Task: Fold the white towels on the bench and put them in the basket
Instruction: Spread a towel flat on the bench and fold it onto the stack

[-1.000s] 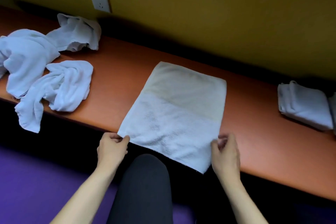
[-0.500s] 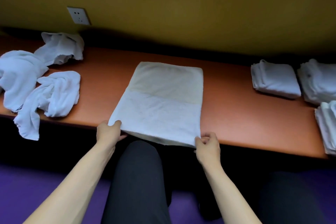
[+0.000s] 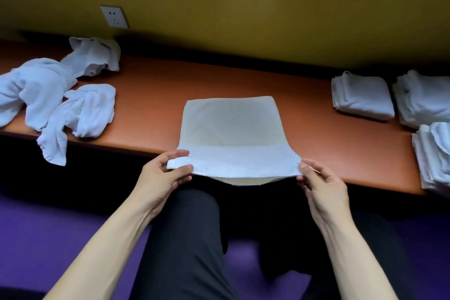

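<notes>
A white towel (image 3: 231, 126) lies flat on the orange bench (image 3: 304, 148), its near edge lifted off the front edge. My left hand (image 3: 162, 175) pinches the towel's near left corner and my right hand (image 3: 319, 182) pinches the near right corner. The lifted edge curls up and away from me. Three crumpled white towels (image 3: 48, 95) lie in a heap at the bench's left end. Three folded white towels (image 3: 362, 97) sit at the right end. No basket is in sight.
A yellow wall with a white socket (image 3: 114, 16) rises behind the bench. My dark-trousered legs (image 3: 185, 238) are in front of the bench, over a purple floor (image 3: 48, 231). Bare bench surface lies between the flat towel and both piles.
Both hands have raised the towel's near edge off the bench front and begun carrying it toward the far edge. The view has shifted right, so more folded towels show.
</notes>
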Available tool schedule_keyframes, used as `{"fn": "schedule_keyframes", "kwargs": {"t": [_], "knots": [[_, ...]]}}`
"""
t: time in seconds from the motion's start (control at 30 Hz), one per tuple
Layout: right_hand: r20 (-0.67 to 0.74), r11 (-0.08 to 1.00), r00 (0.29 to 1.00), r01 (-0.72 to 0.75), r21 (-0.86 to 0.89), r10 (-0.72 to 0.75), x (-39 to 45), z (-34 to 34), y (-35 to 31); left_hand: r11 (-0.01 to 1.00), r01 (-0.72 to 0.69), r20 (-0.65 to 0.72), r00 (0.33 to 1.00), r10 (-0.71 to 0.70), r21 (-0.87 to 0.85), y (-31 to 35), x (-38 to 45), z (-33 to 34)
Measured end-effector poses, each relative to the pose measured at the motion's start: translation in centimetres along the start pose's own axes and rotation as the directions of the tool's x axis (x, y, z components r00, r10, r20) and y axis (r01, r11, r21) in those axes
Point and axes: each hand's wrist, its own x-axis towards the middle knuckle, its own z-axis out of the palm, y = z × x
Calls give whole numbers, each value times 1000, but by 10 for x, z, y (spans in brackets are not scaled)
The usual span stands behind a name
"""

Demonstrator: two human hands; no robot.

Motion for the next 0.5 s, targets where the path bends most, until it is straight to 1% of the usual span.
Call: {"fn": "schedule_keyframes", "kwargs": {"t": [0.07,0.1,0.17,0.23,0.27,0.37,0.4,0.43,0.5], "knots": [[-8,999,1000,-20,39,20,-5,-10,-7,1000,1,78,997,-1,7,1,-13,-1],[-11,998,999,-31,50,32,-6,-14,-10,999,-24,112,993,20,40,1,-19,-1],[-9,996,998,-56,71,57,-6,-20,-16,973,-109,135,987,82,205,-1,-27,0],[-11,990,997,-76,120,78,-3,-24,-20,897,-194,107,980,165,397,-2,-30,4],[0,984,997,-82,157,83,-2,-24,-22,856,-229,81,973,216,463,-3,-29,5],[110,967,991,-96,237,71,6,-21,-30,757,-329,21,922,386,565,-3,-18,6],[143,972,988,-94,216,64,10,-20,-30,740,-343,-7,905,425,579,-3,-12,6],[156,984,986,-76,159,51,15,-19,-29,731,-339,-40,894,447,592,-3,-6,7],[124,999,992,13,-50,-7,30,-16,-25,712,-321,-77,882,465,624,-3,8,8]]}}
